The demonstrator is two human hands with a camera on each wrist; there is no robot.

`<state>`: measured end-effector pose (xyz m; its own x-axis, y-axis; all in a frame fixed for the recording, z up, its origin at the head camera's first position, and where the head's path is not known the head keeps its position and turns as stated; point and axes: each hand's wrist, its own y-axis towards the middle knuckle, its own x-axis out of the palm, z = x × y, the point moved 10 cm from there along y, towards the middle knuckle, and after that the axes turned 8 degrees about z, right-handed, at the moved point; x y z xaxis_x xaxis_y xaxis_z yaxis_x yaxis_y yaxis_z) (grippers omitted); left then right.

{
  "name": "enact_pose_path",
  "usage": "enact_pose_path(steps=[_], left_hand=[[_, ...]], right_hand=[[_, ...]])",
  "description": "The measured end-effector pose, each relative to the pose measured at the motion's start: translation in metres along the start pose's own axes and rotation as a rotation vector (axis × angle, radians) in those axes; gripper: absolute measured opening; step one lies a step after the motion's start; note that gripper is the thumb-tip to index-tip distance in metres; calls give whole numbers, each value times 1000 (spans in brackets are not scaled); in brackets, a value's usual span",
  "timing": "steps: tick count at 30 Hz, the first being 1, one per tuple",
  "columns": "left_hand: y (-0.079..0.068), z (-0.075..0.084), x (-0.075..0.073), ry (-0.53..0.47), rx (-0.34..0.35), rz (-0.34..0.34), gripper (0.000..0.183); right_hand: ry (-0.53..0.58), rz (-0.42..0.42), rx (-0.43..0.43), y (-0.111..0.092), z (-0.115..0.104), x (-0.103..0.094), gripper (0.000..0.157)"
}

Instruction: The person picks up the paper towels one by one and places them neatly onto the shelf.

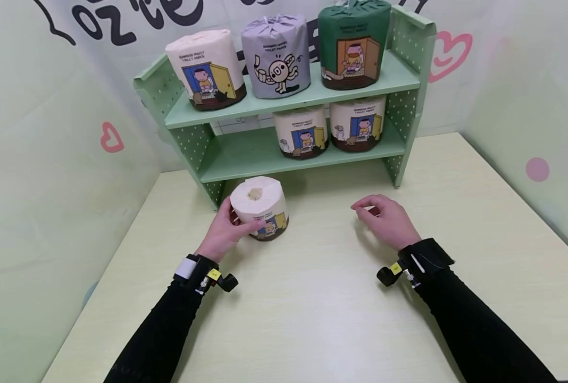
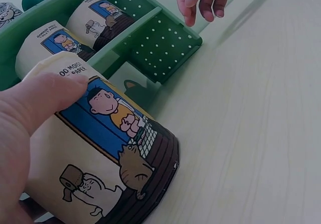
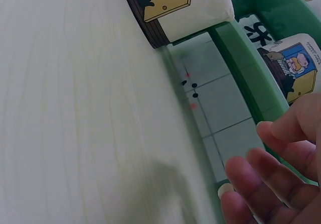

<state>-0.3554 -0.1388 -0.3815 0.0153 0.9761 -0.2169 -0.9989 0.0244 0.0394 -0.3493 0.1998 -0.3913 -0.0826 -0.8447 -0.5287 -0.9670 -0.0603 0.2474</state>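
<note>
My left hand (image 1: 224,232) grips a wrapped toilet paper roll (image 1: 261,198) in front of the shelf's left part. The thumb lies across the roll's printed front, and the other fingers go round its far left side, partly hidden. White paper with a brown lower band covers the roll (image 2: 95,148); its cartoon shows a seated figure, a door and a cat. To the right, my right hand (image 1: 385,219) hovers over the table with its fingers loosely bent and nothing in them. In the right wrist view these fingers (image 3: 261,169) overlap the green shelf's edge.
A green two-tier shelf (image 1: 245,151) with dotted side panels stands at the back of the table (image 1: 308,314). Pink (image 1: 207,69), purple (image 1: 276,53) and green (image 1: 353,32) rolls stand on top. Two white rolls, left (image 1: 303,119) and right (image 1: 358,113), occupy the lower tier.
</note>
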Motion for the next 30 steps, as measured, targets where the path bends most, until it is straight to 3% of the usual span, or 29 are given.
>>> enact_pose_path(steps=[5, 10, 20, 30], left_hand=[[8, -15, -6, 33, 22, 44, 94], [9, -21, -13, 87, 36, 86, 94], [2, -19, -17, 154, 43, 104, 91], [-10, -15, -16, 161, 39, 94, 90]], right_hand=[[2, -1, 2, 0, 0, 0, 22], [5, -3, 6, 0, 1, 1, 22], [-4, -5, 10, 0, -1, 0, 23], [0, -4, 13, -1, -1, 0, 22]])
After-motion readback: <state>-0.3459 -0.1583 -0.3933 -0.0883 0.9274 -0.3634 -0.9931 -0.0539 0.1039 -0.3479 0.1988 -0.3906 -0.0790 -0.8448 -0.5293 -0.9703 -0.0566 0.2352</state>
